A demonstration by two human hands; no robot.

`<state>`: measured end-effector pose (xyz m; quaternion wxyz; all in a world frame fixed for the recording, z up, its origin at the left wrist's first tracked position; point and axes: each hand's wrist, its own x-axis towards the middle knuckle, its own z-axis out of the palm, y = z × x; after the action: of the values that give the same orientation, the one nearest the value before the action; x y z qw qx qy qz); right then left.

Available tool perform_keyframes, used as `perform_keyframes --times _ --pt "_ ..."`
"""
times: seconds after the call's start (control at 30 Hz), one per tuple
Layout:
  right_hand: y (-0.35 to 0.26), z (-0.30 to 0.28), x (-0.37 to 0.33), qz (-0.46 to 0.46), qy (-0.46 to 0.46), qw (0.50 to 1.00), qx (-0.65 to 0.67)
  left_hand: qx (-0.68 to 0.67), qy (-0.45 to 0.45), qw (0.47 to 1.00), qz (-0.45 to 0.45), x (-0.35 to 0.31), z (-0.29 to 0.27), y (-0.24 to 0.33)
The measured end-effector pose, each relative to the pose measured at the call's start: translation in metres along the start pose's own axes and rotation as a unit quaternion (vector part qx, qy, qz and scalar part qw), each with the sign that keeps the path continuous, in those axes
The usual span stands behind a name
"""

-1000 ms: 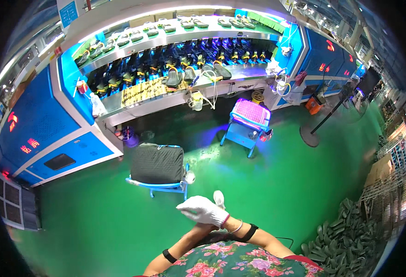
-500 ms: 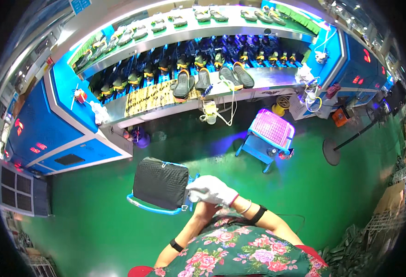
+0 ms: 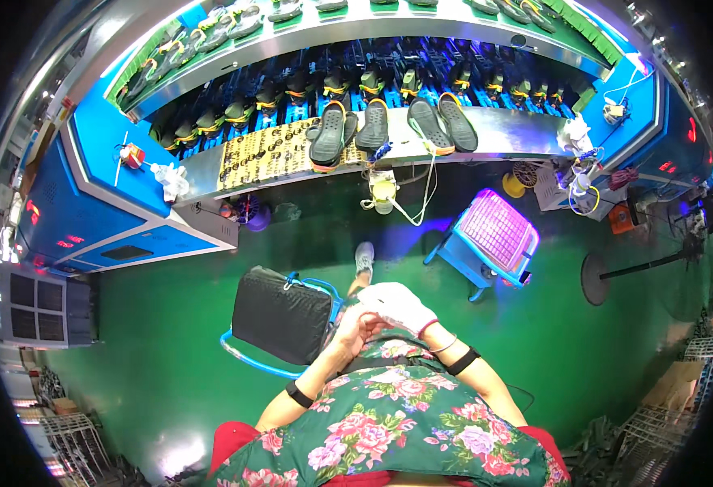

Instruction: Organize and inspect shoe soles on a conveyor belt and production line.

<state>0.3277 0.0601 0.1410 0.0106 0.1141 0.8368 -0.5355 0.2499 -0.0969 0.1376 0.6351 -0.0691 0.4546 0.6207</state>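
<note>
My bare left hand (image 3: 355, 331) is raised in front of my waist, its fingers curled together against the underside of the other hand. Any small thing pinched there is hidden. My right hand (image 3: 395, 307) wears a white glove (image 3: 401, 302) and lies over the left one; the bright fabric blurs its fingers. Below both hands is a green floral apron (image 3: 405, 406). One foot in a light shoe (image 3: 364, 258) shows on the floor just beyond them. A chair with a black padded cover (image 3: 282, 315) stands close to my left hand.
Ahead runs a long blue machine with a metal ledge (image 3: 498, 130) bearing several dark sandals (image 3: 373, 126). More footwear parts (image 3: 336, 84) line the rack behind. A blue stool with a pink mat (image 3: 498, 231) stands right of centre, and a black pole stand (image 3: 596, 278) farther right.
I have come nearer to the machine, and my shoe has entered view. The left hand's fingers have risen from beneath the glove to its near side.
</note>
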Motion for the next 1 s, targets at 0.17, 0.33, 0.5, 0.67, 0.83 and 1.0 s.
perform_keyframes --times 0.17,0.33,0.5,0.67,0.83,1.0 --pt "0.009 -0.048 0.055 0.02 0.103 0.994 -0.015 0.013 0.018 1.0 -0.01 0.066 -0.001 0.078" --pt "0.046 -0.08 0.129 0.053 0.182 0.98 -0.067 -0.034 0.007 0.999 0.0 0.136 -0.018 0.193" --pt "0.055 -0.085 0.198 0.143 0.126 0.974 -0.124 0.052 0.066 0.989 0.126 0.197 -0.045 0.335" --pt "0.043 -0.081 0.261 0.122 0.13 0.981 -0.078 0.148 0.156 0.965 0.15 0.274 -0.103 0.395" --pt "0.05 -0.102 0.278 0.167 0.147 0.972 -0.073 0.352 0.218 0.879 0.237 0.325 -0.103 0.414" --pt "0.068 -0.121 0.279 0.163 0.197 0.961 -0.108 0.526 0.283 0.76 0.256 0.364 -0.129 0.393"
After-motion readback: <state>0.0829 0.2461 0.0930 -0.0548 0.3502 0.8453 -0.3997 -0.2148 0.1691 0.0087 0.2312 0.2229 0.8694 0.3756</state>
